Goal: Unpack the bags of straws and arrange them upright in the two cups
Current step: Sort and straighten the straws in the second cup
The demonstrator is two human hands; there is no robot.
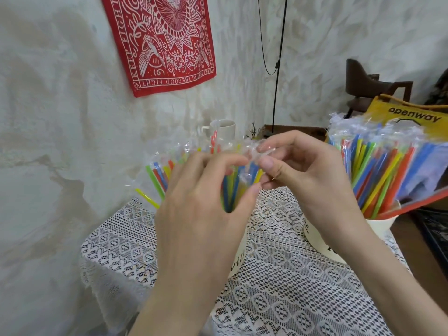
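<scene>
Coloured straws in clear plastic wrappers (pixel 157 173) stand fanned out in a white cup (pixel 238 255) that is mostly hidden behind my left hand (pixel 201 204). My left hand grips a bunch of these wrapped straws from the front. My right hand (pixel 303 173) pinches the crinkled top of a clear wrapper (pixel 244 151) between thumb and fingers. A second white cup (pixel 322 241) at the right holds a dense bunch of wrapped straws (pixel 378 170), standing upright and leaning a little.
A white lace cloth (pixel 291 287) covers the small table. A beige mug (pixel 225 128) stands at the back by the wall. A yellow bag (pixel 412 117) and a dark chair (pixel 368 83) are at the right. A red bandana (pixel 160 42) hangs on the wall.
</scene>
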